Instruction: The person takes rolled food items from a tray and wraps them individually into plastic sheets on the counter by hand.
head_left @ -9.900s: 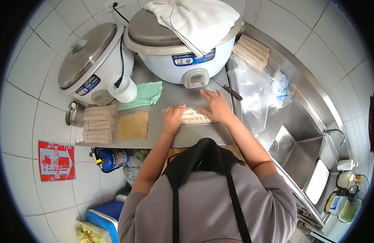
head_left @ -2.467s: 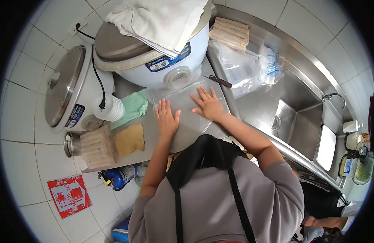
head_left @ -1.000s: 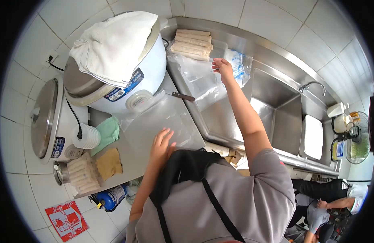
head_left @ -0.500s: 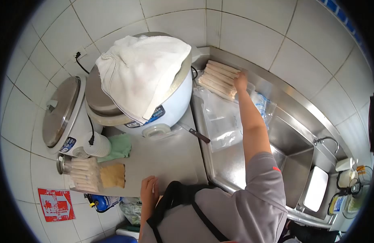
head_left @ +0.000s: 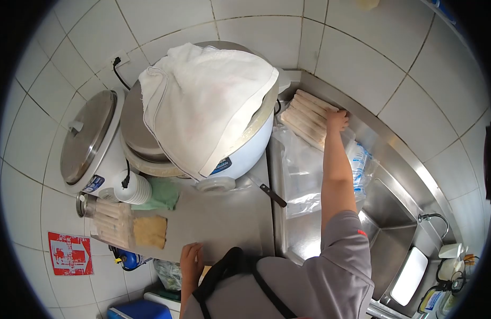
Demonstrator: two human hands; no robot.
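Observation:
At the back of the steel sink counter lies a pack of long pale rolls (head_left: 307, 118), side by side in clear plastic. My right hand (head_left: 337, 121) reaches out to the right end of this pack, its fingers bent over the roll ends; the fingertips are partly hidden. Under my forearm spreads a clear plastic bag (head_left: 301, 175), with a blue-printed plastic bag (head_left: 358, 165) just right of the arm. My left hand (head_left: 192, 259) rests by the front edge of the steel worktop (head_left: 224, 223), fingers loosely bent, with nothing visible in it.
A large pot (head_left: 256, 143) bears a white cloth (head_left: 208, 101); a smaller lidded pot (head_left: 91, 138) stands left of it. A dark-handled knife (head_left: 272, 195) lies near the sink edge. White cups (head_left: 135, 190), a green cloth (head_left: 163, 194) and a tan sponge cloth (head_left: 150, 232) sit left.
The view has shifted, so the pots and counter appear moved to the right. My right hand stays at the end of the pack, and my left hand remains by the worktop edge.

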